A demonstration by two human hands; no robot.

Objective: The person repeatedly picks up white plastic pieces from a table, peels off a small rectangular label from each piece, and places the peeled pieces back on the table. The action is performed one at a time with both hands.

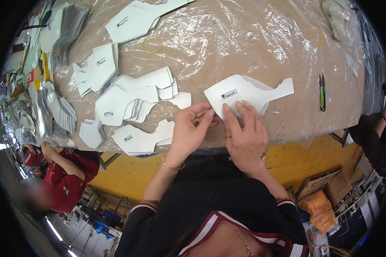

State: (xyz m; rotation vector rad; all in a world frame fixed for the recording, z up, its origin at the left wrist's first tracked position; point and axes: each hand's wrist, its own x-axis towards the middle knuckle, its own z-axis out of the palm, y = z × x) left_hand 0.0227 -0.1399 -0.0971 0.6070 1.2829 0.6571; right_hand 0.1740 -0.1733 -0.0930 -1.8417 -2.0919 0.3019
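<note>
Fingertips of both hands rest on the near-left end of a white cut piece (244, 92), a flat, irregular shape with a small dark label near that end. Its long axis runs left to right across the table (253, 47), tilting slightly toward the far side as it goes right, where it narrows to a neck and flares into a squared tab. The right hand (244, 132) lies directly near of the piece, fingers spread narrow and flat, their tips pressing its near edge; nothing is gripped, only pinned. The left hand (191, 128) comes in from the left, fingers curled and pinched close at the piece's left corner; whether it is lifting a layer there or just touching the edge cannot be told. So the piece extends away to the right and slightly far of both hands, the right hand covering more of it and the left meeting only its corner. More than one layer seems stacked under it, as a second outline shows along the far edge. To the left, well apart, lie stacks of white pieces (137, 105); far right on the plastic-covered table sits a pair of small snips (322, 92), and a yellow rubber band (152, 44) lies on the far side.
</note>
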